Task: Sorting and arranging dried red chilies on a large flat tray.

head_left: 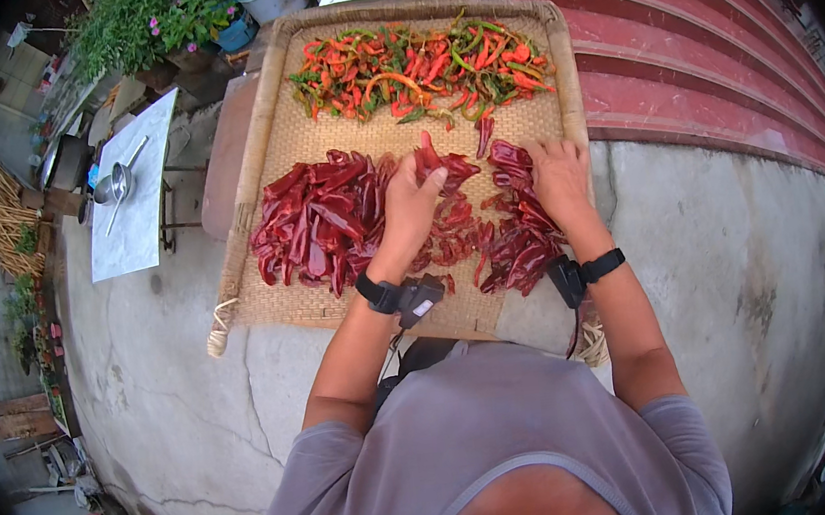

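Woven mat (275, 176), flat and coarse, lies on a concrete ledge (733, 244), and both hands work the dried chillies (323, 222) heaped across its near half. Left hand (413, 197) pinches one dark red pod between fingers and thumb, lifted just off the heap. Right hand (558, 174) presses down on the right-hand pile, fingers curled into it; whether it grips anything, I cannot tell. Fresh chillies (418, 66), red, orange and green, glossy and slender, lie along the far edge. My worry: the dried pods look wrinkled, leathery and brittle, so a hard squeeze could crack one, and those near the mat's front edge could slide off
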Available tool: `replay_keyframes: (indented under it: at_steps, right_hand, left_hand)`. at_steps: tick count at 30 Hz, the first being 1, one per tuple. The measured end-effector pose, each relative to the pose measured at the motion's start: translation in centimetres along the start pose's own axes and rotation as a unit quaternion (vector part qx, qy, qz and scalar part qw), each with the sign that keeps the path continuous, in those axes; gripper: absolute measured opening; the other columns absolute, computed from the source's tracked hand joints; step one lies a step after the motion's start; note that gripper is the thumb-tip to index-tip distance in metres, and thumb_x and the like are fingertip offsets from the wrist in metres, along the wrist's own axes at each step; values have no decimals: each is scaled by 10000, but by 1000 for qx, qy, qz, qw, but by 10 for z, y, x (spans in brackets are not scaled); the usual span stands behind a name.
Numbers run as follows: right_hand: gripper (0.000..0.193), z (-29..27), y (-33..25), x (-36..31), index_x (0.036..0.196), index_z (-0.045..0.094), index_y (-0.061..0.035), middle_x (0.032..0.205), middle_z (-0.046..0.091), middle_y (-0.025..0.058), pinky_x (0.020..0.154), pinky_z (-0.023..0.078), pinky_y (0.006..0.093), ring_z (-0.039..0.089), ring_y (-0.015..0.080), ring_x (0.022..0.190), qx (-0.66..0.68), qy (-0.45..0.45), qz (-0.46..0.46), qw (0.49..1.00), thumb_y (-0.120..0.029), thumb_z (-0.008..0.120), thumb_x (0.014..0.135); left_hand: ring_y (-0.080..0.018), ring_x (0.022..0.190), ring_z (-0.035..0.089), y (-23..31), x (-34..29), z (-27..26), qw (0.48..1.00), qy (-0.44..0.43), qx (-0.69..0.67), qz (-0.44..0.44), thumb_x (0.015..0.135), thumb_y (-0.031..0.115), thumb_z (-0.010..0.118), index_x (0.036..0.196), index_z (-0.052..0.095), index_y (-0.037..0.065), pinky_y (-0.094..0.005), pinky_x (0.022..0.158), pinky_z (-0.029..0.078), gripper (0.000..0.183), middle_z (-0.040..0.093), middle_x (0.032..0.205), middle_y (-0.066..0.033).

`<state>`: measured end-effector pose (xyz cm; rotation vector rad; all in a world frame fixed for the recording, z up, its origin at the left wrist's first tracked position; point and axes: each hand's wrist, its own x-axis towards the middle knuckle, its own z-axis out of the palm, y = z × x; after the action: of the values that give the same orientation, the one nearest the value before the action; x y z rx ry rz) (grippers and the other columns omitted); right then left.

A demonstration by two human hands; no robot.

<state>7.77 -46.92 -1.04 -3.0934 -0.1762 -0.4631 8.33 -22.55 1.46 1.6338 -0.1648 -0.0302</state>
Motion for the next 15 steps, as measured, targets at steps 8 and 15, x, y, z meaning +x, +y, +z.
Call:
replay_keyframes:
  at_steps: [8, 15]
  right_hand:
    - [376, -41, -66, -38, 1306, 571, -29, 1191, 651, 194, 941, 486, 356, 646, 298, 1047, 569, -64, 15, 819, -177, 611, 963]
    - [286, -36, -50, -61, 1213, 651, -84, 1062, 715, 147, 816, 526, 346, 696, 254, 924, 525, -62, 82, 845, -152, 638, 936]
  left_hand:
    - [-91, 957, 557, 7, -46, 22, 975, 5, -213, -62, 979, 62, 590, 1166, 592, -5, -269, 891, 456, 199, 652, 1068, -33]
    - [-100, 816, 633, -18, -83, 2, 976, -42, -70, -200, 1043, 160, 504, 1266, 528, 20, -238, 680, 525, 265, 652, 1039, -48]
